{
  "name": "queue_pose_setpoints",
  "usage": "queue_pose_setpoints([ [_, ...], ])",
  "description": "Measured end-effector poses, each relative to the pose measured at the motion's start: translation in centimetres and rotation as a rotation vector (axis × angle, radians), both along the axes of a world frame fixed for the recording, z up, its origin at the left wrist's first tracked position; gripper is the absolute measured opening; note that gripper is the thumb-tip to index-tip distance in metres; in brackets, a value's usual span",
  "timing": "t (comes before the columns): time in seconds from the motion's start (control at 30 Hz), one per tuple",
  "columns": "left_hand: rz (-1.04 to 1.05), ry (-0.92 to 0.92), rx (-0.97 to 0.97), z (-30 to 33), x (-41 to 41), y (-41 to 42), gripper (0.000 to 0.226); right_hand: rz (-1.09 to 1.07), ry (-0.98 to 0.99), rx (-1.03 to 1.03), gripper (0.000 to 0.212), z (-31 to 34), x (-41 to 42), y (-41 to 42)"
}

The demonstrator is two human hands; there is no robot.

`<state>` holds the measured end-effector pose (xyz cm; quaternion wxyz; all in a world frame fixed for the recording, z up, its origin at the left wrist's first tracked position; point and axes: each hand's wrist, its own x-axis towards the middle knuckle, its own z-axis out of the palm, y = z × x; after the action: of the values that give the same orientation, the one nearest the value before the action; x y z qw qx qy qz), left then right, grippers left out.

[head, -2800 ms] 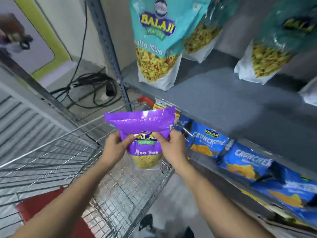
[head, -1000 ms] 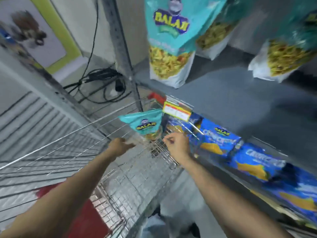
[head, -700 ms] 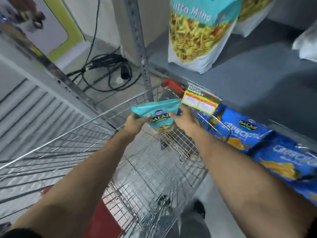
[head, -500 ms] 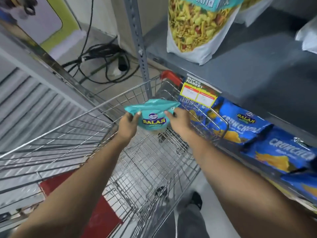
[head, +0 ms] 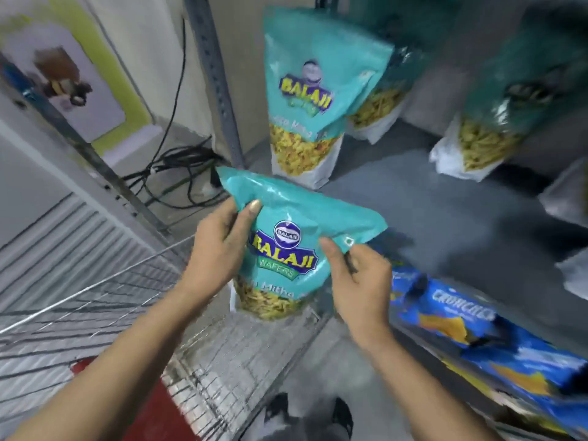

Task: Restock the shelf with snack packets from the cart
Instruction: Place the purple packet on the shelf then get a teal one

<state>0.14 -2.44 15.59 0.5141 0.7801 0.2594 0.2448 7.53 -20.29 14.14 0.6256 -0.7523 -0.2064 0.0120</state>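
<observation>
I hold a teal Balaji snack packet [head: 288,243] upright in both hands, above the far end of the wire cart [head: 203,351] and just in front of the grey shelf [head: 423,205]. My left hand [head: 219,249] grips its left edge with the thumb on the front. My right hand [head: 356,278] pinches its right upper corner. On the shelf stand several teal packets of the same kind: one [head: 315,100] right behind the held packet, another [head: 381,103] beside it, and a third [head: 496,116] further right.
Blue Crunchex packets [head: 458,316] lie on the lower shelf at the right. A grey shelf upright [head: 213,78] rises just left of the packets. Black cables [head: 178,173] lie on the floor behind the cart. My shoes [head: 311,415] show at the bottom.
Both hands have lifted the teal packet up out of the cart toward the shelf, and it now stands upright facing me. The earlier purple packet is no longer in view.
</observation>
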Motion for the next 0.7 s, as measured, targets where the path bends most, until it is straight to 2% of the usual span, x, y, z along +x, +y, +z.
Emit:
queue_pose_setpoints([
  [0.13,-0.101,-0.15,0.117,5.8,6.5,-3.3,0.031,-0.174,-0.193,0.013,0.063,6.4,4.4,-3.9],
  [0.27,-0.173,-0.243,0.167,9.3,13.8,-6.6,0.038,-0.279,-0.273,-0.015,0.061,9.4,10.6,-7.0],
  [0.37,-0.253,-0.268,0.063,8.8,19.4,-8.1,0.032,-0.357,-0.237,-0.011,0.056,9.1,15.5,-8.4],
  [0.5,-0.378,-0.132,-0.078,6.7,24.4,-8.7,0.037,-0.418,-0.129,-0.162,0.06,7.0,20.5,-10.2],
  [0.57,-0.436,-0.148,-0.191,7.0,25.3,-9.0,0.027,-0.353,0.003,-0.116,0.049,6.9,21.5,-11.4],
  [0.6,-0.441,-0.175,-0.215,7.6,25.5,-9.3,0.023,-0.322,0.054,-0.077,0.035,7.3,21.8,-11.9],
  [0.67,-0.406,-0.237,-0.219,8.6,26.3,-9.2,0.023,-0.321,0.079,0.056,0.012,8.9,22.5,-12.6],
  [0.7,-0.386,-0.266,-0.21,9.1,26.6,-9.3,0.027,-0.347,0.073,0.148,0.008,9.7,23.0,-12.8],
])
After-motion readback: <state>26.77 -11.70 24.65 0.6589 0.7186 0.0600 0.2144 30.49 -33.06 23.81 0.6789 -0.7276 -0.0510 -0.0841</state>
